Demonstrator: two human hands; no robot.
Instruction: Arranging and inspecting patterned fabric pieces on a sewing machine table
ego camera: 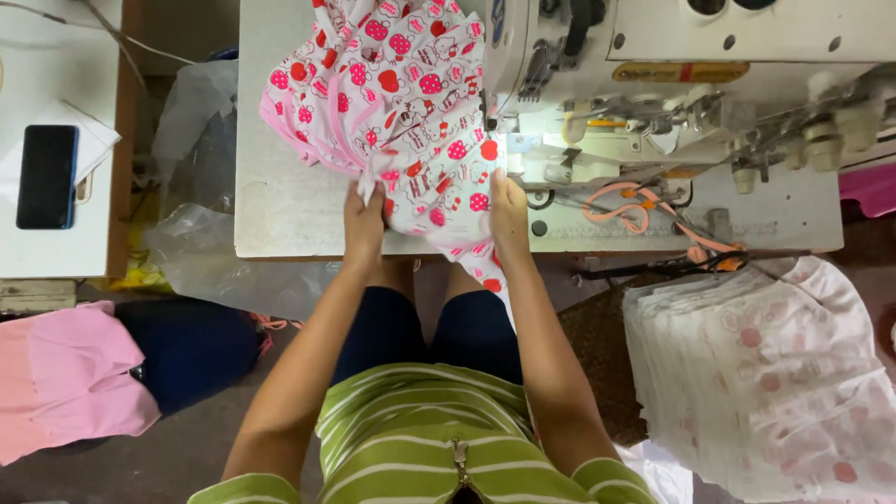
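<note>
While your left hand [363, 222] pinches the printed cloth [401, 103], your right hand [509, 213] presses it, fingers together, beside the sewing machine [653, 84].

black phone [47, 176], pink cloth [65, 378], stacked printed fabric pieces [775, 383]

Setting: garment sewing workshop, probably a small production room rather than a home corner, though only one station is in view. Evidence: industrial sewing machine [653, 84] at upper right of frame, mounted on a white work table [280, 205], with a lit needle area and pink binding tape [621, 205] feeding beside it. Printed white fabric with red motifs [401, 103] heaped at top centre. Stack of matching cut pieces [765, 373] at lower right. Folded pink cloth [65, 373] at lower left. Clear plastic bags [196, 168] beside the table. Second white table [56, 65], upper left, holds a dark phone [47, 177].
</note>
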